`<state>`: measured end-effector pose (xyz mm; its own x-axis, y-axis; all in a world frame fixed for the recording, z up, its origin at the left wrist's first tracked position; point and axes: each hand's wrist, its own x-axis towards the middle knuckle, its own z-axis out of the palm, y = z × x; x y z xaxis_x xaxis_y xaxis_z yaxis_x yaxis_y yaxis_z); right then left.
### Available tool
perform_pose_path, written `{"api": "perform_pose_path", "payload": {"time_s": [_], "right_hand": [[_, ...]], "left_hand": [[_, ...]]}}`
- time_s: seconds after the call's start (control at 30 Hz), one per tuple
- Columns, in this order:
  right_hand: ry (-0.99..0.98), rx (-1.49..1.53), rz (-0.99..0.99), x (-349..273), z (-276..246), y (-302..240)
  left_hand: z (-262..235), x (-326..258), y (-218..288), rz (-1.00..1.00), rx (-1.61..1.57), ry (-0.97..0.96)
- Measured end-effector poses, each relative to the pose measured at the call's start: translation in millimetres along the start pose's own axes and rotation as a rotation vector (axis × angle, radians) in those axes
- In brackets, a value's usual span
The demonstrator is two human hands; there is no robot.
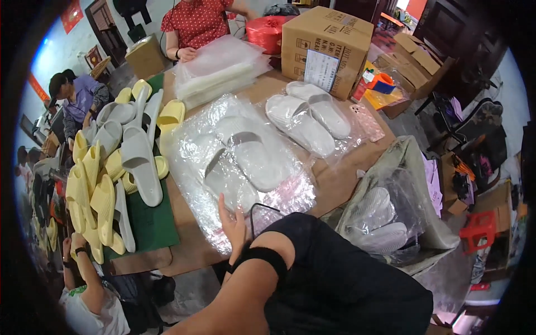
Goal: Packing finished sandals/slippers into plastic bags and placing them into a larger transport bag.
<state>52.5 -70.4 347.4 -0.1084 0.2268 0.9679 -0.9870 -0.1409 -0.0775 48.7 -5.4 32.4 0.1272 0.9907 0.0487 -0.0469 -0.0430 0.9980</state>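
Observation:
My left hand [233, 229] is at the near edge of the table, its visible fingers stretched out against the shiny rim of a clear plastic bag [293, 195]. In that bag lies a pair of light grey slide slippers [254, 167], side by side. A bare forearm [223, 301] with a black band [271, 262] crosses in front of this hand's wrist, and a dark sleeve or cloth [340, 262] fills the lower middle. My right hand does not show. Beyond the bag, to the right, lies a second bagged pair of grey slippers [301, 120].
Yellow and grey slippers [103, 201] are heaped on green cloth at left. A stack of clear bags [218, 72], red twine roll [265, 33] and carton [326, 44] stand at the back, near a person in red [198, 25]. An open sack [430, 231] holds bagged slippers at right.

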Motion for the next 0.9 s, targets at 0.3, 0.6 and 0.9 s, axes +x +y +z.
{"api": "perform_pose_path", "payload": {"time_s": [0.3, 0.6, 0.9], "right_hand": [[-0.132, -1.037, 1.245, -93, -36, -94], [0.696, -2.398, 1.605, -279, -105, -104], [0.731, -2.557, 1.297, -300, -93, -114]], "left_hand": [[21, -3, 49, -0.12, -0.292, -0.029], [72, -10, -12, -0.369, -0.314, -0.625], [-11, 27, -113, -0.578, -0.246, -0.473]]}}
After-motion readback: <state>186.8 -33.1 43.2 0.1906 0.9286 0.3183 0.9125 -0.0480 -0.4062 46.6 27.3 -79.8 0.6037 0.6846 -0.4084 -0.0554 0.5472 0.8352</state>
